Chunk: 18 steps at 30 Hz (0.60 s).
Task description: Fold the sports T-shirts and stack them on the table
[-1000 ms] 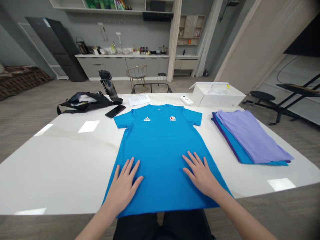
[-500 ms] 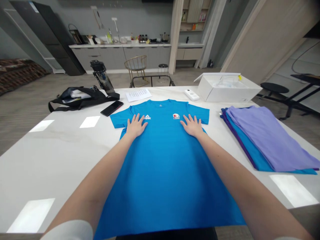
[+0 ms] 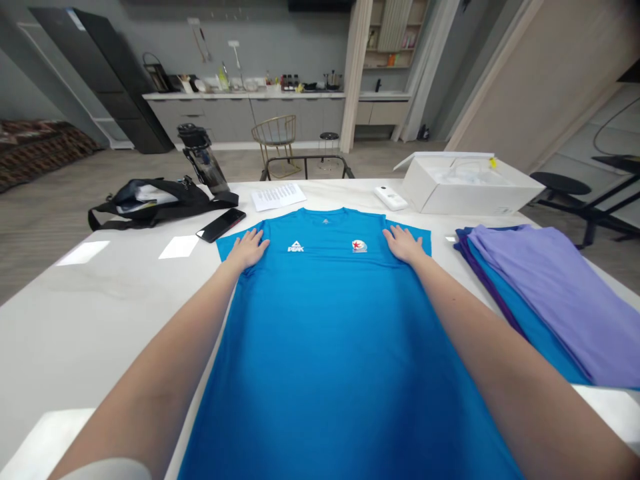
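Note:
A blue T-shirt (image 3: 325, 320) lies spread front-up on the white table (image 3: 115, 320), its collar at the far side and its body running toward me. A white PEAK logo and a round red-star badge show on its chest. My left hand (image 3: 249, 249) rests flat on the left sleeve near the shoulder, fingers apart. On the right sleeve, my right hand (image 3: 403, 244) lies flat too, with its fingers stretched out. Neither hand grasps the cloth.
Folded purple and blue clothes (image 3: 560, 293) are stacked at the right. Behind them stands an open white box (image 3: 465, 190), beside a small white device (image 3: 390, 198). A phone (image 3: 221, 225), black bag (image 3: 150, 203), bottle (image 3: 204, 160) and printed sheet (image 3: 278, 196) lie or stand at the far left.
My hands have slid outward from the chest onto the sleeves, the left one leftward and the right one rightward. Both logos are now fully uncovered. The view has shifted slightly.

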{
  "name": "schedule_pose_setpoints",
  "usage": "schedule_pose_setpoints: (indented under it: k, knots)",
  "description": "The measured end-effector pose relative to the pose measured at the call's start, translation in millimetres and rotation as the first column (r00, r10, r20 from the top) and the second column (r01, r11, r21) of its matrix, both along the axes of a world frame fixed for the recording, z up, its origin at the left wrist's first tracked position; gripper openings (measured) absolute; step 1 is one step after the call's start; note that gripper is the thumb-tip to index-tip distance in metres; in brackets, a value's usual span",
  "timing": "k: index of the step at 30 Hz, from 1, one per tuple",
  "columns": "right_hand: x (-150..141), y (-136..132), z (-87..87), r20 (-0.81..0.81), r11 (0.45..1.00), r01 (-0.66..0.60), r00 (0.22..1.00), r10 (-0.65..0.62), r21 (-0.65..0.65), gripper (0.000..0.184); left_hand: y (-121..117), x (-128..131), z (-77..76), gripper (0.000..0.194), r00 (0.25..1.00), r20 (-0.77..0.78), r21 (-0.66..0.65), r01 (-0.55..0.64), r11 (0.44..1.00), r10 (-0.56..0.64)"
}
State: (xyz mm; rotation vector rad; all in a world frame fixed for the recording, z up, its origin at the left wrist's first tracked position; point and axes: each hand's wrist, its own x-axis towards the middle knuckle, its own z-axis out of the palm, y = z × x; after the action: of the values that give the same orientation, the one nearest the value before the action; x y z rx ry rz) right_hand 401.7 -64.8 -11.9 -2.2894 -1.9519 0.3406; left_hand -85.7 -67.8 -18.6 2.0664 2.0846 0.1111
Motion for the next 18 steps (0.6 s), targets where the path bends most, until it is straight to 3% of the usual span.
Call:
schedule_pose_setpoints:
  k: [4,9,14,18]
  knots:
    - [6.6,13.4,-8.7,0.001,0.987,0.135,0.991,-0.135,-0.088,0.086,1.4,-9.4,-8.4,0.089,0.995,-0.021,0.005,-0.1,0.995,0.101]
    - [5.5,17.7,-8.9,0.006,0.963,0.247,0.969,-0.248,-0.106,0.095,-6.8,-0.5,-3.7,0.096,0.968,-0.028,-0.016,-0.248,0.969,0.248]
    - [5.0,21.3,-5.1,-0.016,0.963,0.251,0.967,-0.254,-0.095,0.098,-6.3,-0.5,-0.1,0.095,0.942,-0.012,-0.033,-0.335,0.942,0.335]
    - [11.3,23.8,-7.4,0.009,0.978,0.196,0.981,-0.196,-0.076,0.095,-0.3,-15.5,-3.5,0.092,0.948,-0.003,-0.031,-0.319,0.947,0.319]
